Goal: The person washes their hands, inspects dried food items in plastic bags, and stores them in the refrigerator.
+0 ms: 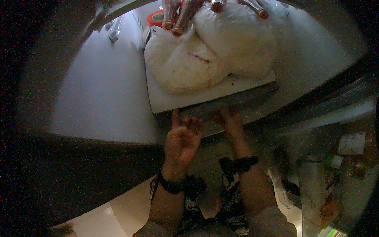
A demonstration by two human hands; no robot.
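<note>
My left hand is palm up near the front of a white, flat-topped slab or box. Its index finger points up to the slab's front edge, and the other fingers curl loosely around nothing visible. Just to the right, my right hand reaches to the dark front face beneath that same edge. Its fingers are dim and partly lost in shadow, so whether they grip anything is unclear. On the slab rest two bulging, whitish plastic bags, a smaller one at left and a larger one behind it to the right.
Bottles with reddish-brown tips lie at the back over the bags, beside a red round-rimmed item. A pale surface extends leftward. A clear object lies far left. Below right stand dim stacked items.
</note>
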